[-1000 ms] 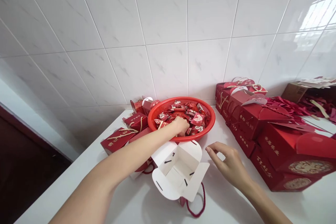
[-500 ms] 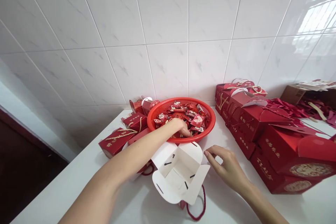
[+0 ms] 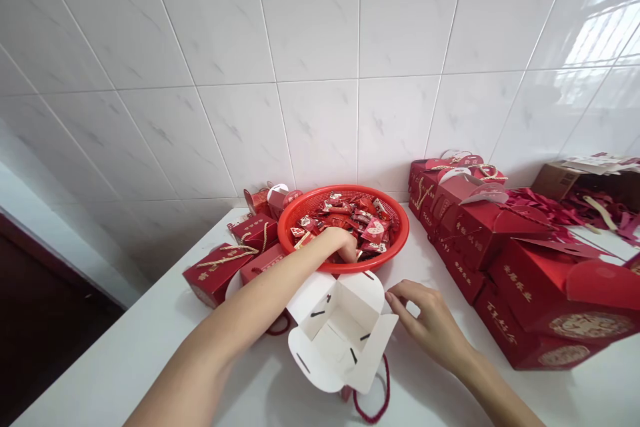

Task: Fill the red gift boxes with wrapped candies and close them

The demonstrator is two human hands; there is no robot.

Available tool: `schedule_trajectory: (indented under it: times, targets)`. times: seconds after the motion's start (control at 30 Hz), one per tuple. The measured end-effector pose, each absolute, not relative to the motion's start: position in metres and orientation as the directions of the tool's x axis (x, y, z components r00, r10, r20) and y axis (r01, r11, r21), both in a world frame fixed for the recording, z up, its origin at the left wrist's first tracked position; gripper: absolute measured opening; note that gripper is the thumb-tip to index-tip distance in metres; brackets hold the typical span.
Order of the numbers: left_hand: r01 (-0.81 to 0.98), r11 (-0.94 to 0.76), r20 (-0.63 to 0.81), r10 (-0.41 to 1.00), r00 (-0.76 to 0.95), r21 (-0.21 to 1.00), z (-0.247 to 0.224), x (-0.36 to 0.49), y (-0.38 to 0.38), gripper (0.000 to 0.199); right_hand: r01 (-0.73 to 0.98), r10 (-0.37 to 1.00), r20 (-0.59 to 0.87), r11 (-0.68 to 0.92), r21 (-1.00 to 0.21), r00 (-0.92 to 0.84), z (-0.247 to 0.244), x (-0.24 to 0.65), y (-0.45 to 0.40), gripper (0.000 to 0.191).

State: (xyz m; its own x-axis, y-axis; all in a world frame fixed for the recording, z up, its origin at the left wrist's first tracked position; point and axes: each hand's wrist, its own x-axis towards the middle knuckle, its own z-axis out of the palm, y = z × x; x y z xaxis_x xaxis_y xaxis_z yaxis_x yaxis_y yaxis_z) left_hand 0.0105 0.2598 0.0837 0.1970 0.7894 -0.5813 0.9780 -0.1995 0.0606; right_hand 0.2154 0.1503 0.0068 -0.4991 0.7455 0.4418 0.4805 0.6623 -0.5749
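The left hand [image 3: 344,246] lies among the wrapped candies [image 3: 376,230] inside the red basket [image 3: 287,247]; its fingertips are hidden, so its grip cannot be determined. On the table [image 3: 430,390], 1 open box [image 3: 316,361] sits just in front of the basket. The right hand [image 3: 425,315] is at its far-right flap [image 3: 370,288], 2 fingertips close together, hold unconfirmed.

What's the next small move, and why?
Probably lift a few wrapped pieces with the left hand toward the open box: that hand is down among them in the red basket, and the box, just in front, shows none inside.
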Motion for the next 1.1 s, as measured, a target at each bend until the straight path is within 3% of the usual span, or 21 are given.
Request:
schedule_trajectory:
  times: [0.1, 0.3, 0.53, 0.73, 0.93, 1.1]
  targets:
    - [0.976, -0.211, -0.649, 0.735, 0.198, 0.058, 0.09, 0.002, 0.261, 0.046, 0.488, 0.742, 0.44, 0.667, -0.563, -0.506, 0.005, 0.216, 0.151, 0.034]
    - [0.97, -0.242, -0.598, 0.78, 0.184, -0.017, 0.087, 0.008, 0.254, 0.057, 0.498, 0.743, 0.403, 0.662, -0.56, -0.535, 0.009, 0.214, 0.148, 0.033]
    - [0.947, -0.313, -0.543, 0.809, 0.224, -0.075, 0.089, 0.013, 0.243, 0.047, 0.511, 0.746, 0.381, 0.657, -0.554, -0.546, 0.009, 0.213, 0.149, 0.033]
    - [0.938, -0.345, -0.5, 0.815, 0.293, -0.013, 0.09, 0.001, 0.245, 0.038, 0.51, 0.746, 0.347, 0.651, -0.563, -0.569, 0.007, 0.214, 0.149, 0.031]
    - [0.923, -0.364, -0.435, 0.817, 0.379, 0.122, 0.09, -0.012, 0.245, 0.022, 0.513, 0.742, 0.333, 0.653, -0.557, -0.582, 0.007, 0.215, 0.15, 0.027]
    - [0.943, -0.293, -0.461, 0.822, 0.334, 0.161, 0.085, -0.015, 0.247, 0.018, 0.528, 0.738, 0.306, 0.654, -0.542, -0.601, 0.008, 0.214, 0.148, 0.023]
